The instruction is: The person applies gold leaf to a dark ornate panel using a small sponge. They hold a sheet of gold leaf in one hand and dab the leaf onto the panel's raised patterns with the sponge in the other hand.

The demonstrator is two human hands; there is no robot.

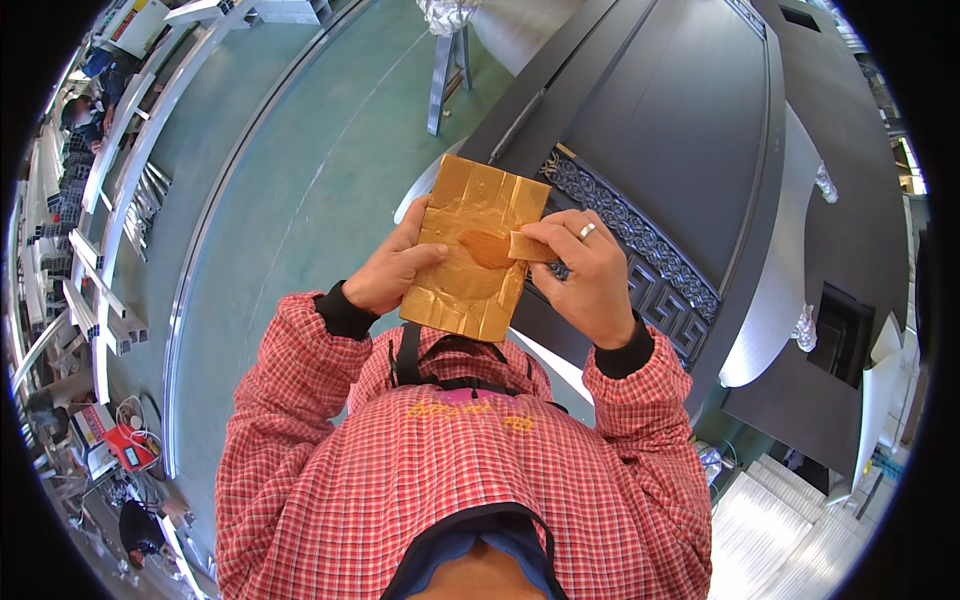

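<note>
A flat rectangular board coated in gold paint [465, 300] is held up in front of my chest. My left hand [400, 262] grips its left edge, the thumb resting on the top face. Near the middle of the board lies a wet-looking patch of orange-gold paint [484, 249]. My right hand [590, 270] pinches a small tan piece, flat like a scraper or a bit of card [532, 247], whose end meets the right side of that patch. A ring sits on one finger of the right hand.
Beyond my right hand lies a large dark grey door panel [670, 110] with a carved ornamental band [630, 225]. A metal trestle leg [447, 85] stands on the green floor [300, 180]. Metal profiles [130, 200] and a person [85, 115] are far left.
</note>
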